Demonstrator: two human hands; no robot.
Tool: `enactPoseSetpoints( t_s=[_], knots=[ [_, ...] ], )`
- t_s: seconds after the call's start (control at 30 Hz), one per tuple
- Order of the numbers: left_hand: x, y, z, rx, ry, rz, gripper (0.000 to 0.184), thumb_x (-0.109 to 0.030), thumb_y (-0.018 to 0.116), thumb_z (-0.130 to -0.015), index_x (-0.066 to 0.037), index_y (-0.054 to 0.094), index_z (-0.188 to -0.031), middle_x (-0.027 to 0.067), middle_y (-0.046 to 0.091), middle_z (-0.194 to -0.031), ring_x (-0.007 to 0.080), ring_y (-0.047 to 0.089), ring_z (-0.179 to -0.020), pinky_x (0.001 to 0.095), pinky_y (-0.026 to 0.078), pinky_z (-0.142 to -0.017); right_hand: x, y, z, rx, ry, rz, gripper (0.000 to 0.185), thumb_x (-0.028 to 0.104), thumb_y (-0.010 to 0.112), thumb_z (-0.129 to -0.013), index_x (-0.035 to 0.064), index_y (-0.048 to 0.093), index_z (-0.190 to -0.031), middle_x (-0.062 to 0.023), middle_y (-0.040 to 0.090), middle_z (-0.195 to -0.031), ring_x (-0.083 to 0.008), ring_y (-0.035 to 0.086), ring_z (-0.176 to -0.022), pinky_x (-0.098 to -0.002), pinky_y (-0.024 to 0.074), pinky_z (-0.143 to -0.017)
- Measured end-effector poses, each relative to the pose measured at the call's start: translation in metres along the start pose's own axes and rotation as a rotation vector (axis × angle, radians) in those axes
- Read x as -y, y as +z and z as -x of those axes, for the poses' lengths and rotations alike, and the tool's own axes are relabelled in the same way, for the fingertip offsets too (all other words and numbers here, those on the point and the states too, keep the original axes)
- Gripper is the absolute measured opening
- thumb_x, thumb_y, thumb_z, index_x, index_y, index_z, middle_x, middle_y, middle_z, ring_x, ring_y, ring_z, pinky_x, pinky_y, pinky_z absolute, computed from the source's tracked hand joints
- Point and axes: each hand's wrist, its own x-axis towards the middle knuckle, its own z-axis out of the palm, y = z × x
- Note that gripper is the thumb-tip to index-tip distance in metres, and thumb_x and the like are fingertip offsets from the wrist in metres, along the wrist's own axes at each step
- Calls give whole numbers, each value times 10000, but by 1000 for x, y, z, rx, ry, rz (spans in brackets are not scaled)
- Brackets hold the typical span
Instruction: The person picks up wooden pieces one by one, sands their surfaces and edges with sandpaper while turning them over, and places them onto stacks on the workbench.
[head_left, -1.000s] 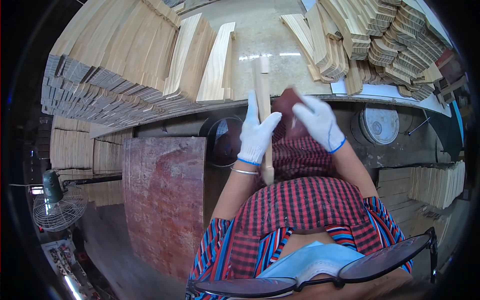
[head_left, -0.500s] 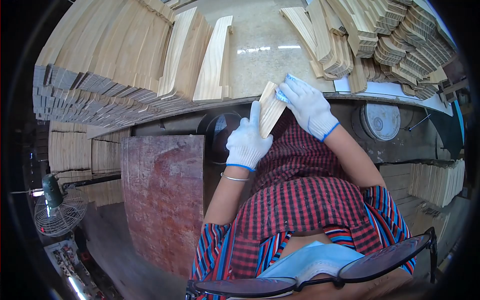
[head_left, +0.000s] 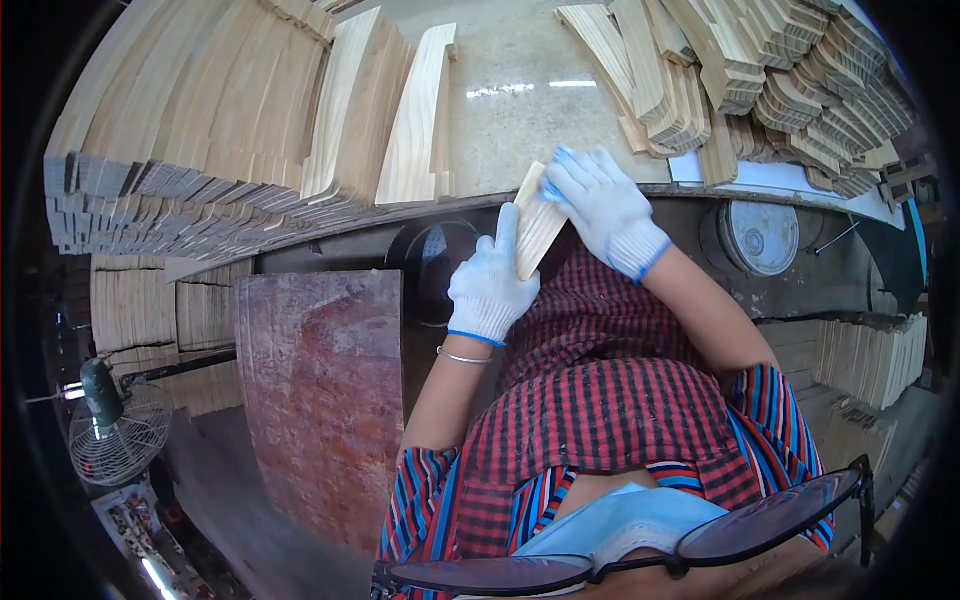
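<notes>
My left hand (head_left: 490, 292), in a white knitted glove, grips the lower left side of a pale wooden piece (head_left: 541, 230). Its index finger stretches along the edge of the wood. The piece is short and flat, tilted, and held in front of my apron near the bench edge. My right hand (head_left: 606, 208), gloved too, bends over the upper end of the wood. Pressed under its fingers is a folded sheet of sandpaper (head_left: 549, 190) with a blue-and-white back, mostly covered by the glove.
On the bench (head_left: 510, 125), a long row of shaped wooden pieces (head_left: 200, 110) stands at the left, with a single wooden piece (head_left: 418, 125) beside it. More wooden pieces (head_left: 690, 90) are heaped at the right. Below are a reddish board (head_left: 320, 390), a fan (head_left: 118, 430) and a white bucket (head_left: 762, 238).
My right hand has shifted slightly left and up over the wood, covering more of the sandpaper. The left hand keeps its hold. The whole view has shifted slightly.
</notes>
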Motion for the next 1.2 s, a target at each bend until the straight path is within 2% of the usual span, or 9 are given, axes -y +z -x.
enactPoseSetpoints(
  t_s=[0.4, 0.47, 0.57, 0.77, 0.83, 0.93, 1.0, 1.07, 1.2],
  knots=[
    [4, 8, -1, -46, 13, -12, 969, -345, 735, -689, -148, 227, -1490, 188, 603, -960, 354, 661, -757, 450, 547, -626, 5, 0, -30, -18, -64, -47, 336, 250, 489, -930, 70, 515, -1212, -155, 548, -1283, -298, 498, -1197, -396, 348, -1044],
    [1, 6, 1, -24, -9, -30, 971, -343, 736, -688, -147, 226, -1491, 188, 603, -961, 353, 660, -760, 451, 547, -628, 12, 1, -57, 158, -46, -46, 359, 213, 484, -917, 67, 500, -1246, -157, 541, -1288, -296, 490, -1211, -398, 355, -1039],
    [-1, 4, 1, -36, -14, -21, 973, -341, 735, -686, -147, 225, -1491, 187, 604, -956, 352, 660, -769, 451, 547, -632, 10, 10, -32, -87, -111, -87, 399, 167, 498, -894, 78, 492, -1282, -160, 520, -1321, -307, 480, -1231, -404, 357, -1044],
    [4, 2, -1, -52, 14, 40, 955, -337, 729, -698, -137, 231, -1488, 206, 610, -953, 353, 659, -785, 451, 548, -648, -16, -36, 43, 86, -36, -105, 513, 111, 590, -830, 72, 488, -1332, -163, 528, -1308, -334, 495, -1203, -416, 389, -1028],
    [9, 5, 2, -42, 17, 66, 934, -338, 726, -707, -127, 249, -1482, 223, 616, -980, 351, 660, -789, 447, 549, -654, -26, -33, 47, -75, 9, -213, 508, 84, 585, -836, 61, 489, -1335, -172, 542, -1283, -343, 504, -1192, -414, 402, -1018],
    [27, 20, 2, -184, 225, 473, 822, -329, 704, -752, -43, 335, -1429, 256, 615, -1057, 336, 664, -781, 443, 557, -660, -21, -44, 36, -280, 143, -523, 457, 34, 534, -872, 34, 504, -1328, -187, 569, -1243, -366, 534, -1144, -387, 431, -996],
    [35, 25, 2, 524, 20, 1670, 627, -296, 627, -837, 37, 418, -1325, 264, 596, -1120, 307, 659, -766, 435, 573, -674, -22, -36, 28, -318, 216, -634, 457, 49, 528, -880, 42, 499, -1336, -180, 559, -1277, -355, 540, -1136, -374, 439, -987],
    [30, 38, 5, 741, -62, 2206, 569, -334, 556, -891, 62, 439, -1282, 251, 612, -1042, 324, 649, -762, 451, 578, -682, -28, -24, 18, -320, 168, -604, 458, 65, 528, -884, 45, 495, -1340, -177, 556, -1287, -351, 540, -1137, -378, 441, -984],
    [42, 52, 3, 686, -142, 2141, 558, -359, 547, -882, 57, 472, -1247, 253, 625, -1035, 341, 663, -796, 468, 571, -698, -26, -17, 2, -220, 91, -467, 417, 56, 525, -895, 22, 514, -1311, -189, 551, -1290, -351, 525, -1189, -360, 409, -1025]
  ],
)
